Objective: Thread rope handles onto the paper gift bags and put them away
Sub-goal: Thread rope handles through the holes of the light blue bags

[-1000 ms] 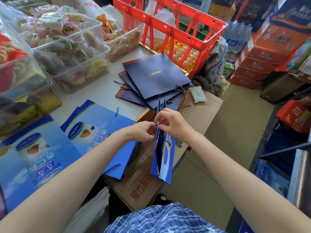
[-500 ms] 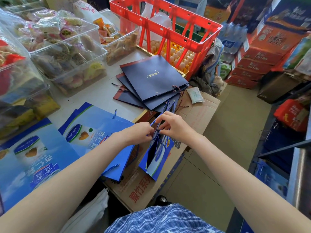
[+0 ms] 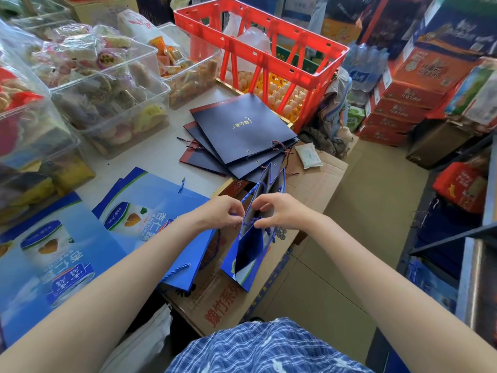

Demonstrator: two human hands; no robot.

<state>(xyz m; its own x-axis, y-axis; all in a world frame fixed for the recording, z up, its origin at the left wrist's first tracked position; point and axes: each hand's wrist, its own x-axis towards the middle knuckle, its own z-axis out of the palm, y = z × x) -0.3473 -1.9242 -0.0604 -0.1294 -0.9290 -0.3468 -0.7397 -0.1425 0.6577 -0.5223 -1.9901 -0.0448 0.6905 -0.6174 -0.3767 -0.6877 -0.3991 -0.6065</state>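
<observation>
Blue gift bag (image 3: 248, 249) hangs partly opened between the two hands, mouth up, over the cardboard box (image 3: 317, 179) at the table edge. Blue rope (image 3: 250, 191) loops from the bag's near rim up between the hands.

Left hand (image 3: 219, 214): fingers curled, pinching the rope at the bag's left wall. Right hand (image 3: 279, 211): fingers curled over the right wall, thumb and forefinger closed on the rim; whether it also pinches rope, cannot tell.

Step, as judged: threading the handle through the holes near the rim; not yet stowed. Next move likely calls for a fine pull of the rope end through the hole, with the wall held taut.

Left of the left hand: flat blue printed bags (image 3: 150, 211), one with a rope end showing. Beyond the hands: a fan of navy bags (image 3: 236, 130), then the red crate (image 3: 269, 49). Far left: clear snack bins (image 3: 107, 84).
</observation>
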